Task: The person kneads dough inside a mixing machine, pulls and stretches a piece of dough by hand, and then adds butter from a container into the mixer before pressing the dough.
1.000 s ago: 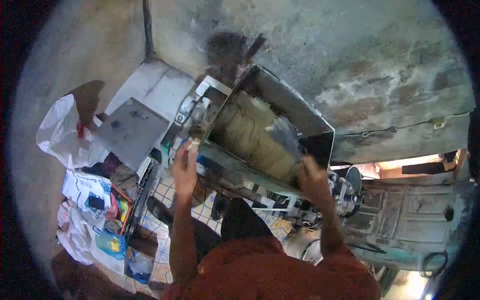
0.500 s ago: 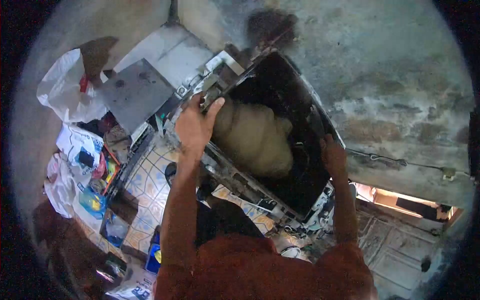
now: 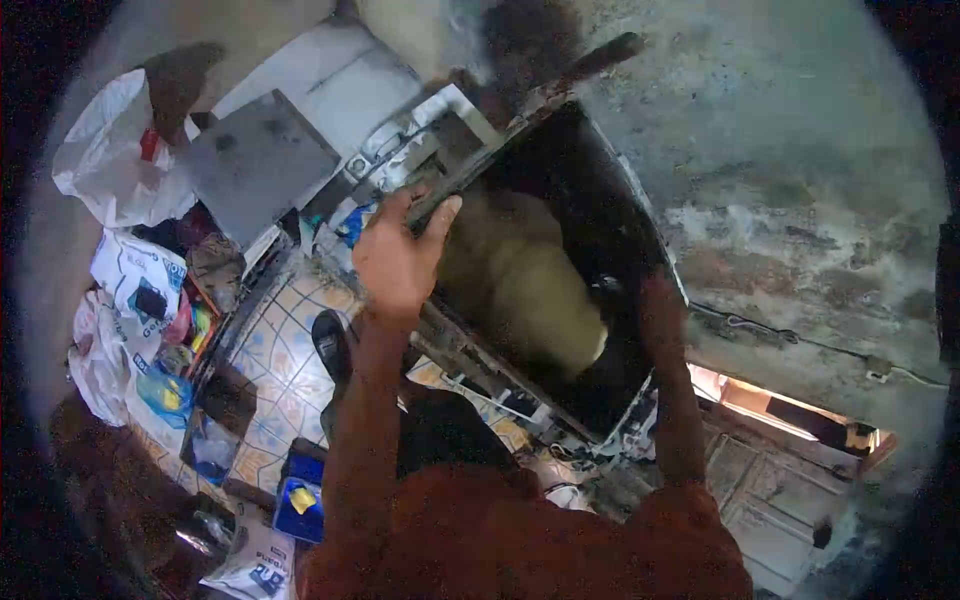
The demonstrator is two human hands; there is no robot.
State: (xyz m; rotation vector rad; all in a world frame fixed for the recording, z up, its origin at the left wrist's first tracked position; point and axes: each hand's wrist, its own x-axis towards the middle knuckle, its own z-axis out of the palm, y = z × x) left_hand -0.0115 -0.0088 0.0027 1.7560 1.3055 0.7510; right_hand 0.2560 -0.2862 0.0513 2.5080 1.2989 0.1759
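Note:
A large, worn frame (image 3: 545,408) stands tilted in front of me, around a black inner area. A beige shape (image 3: 515,270) shows in that dark area; I cannot tell whether it is an object or a reflection. My left hand (image 3: 400,262) is closed on the frame's upper left edge, thumb on the near side and fingers over the far side. At the right edge of the frame is my right hand (image 3: 663,312), dim and smeared, so its grip is not clear. A dark bar (image 3: 590,62) sticks out past the frame's top corner.
A grey flat panel (image 3: 262,160) and a white plastic bag (image 3: 125,165) lie to the left. Below them are more bags and a blue tray (image 3: 300,500) on the tiled floor (image 3: 285,345). A stained wall (image 3: 790,190) with a cable stands close on the right.
The frame's upper left edge has shifted, and the dark bar now projects at the top corner. The beige shape has moved down and right. My left hand stays on the edge.

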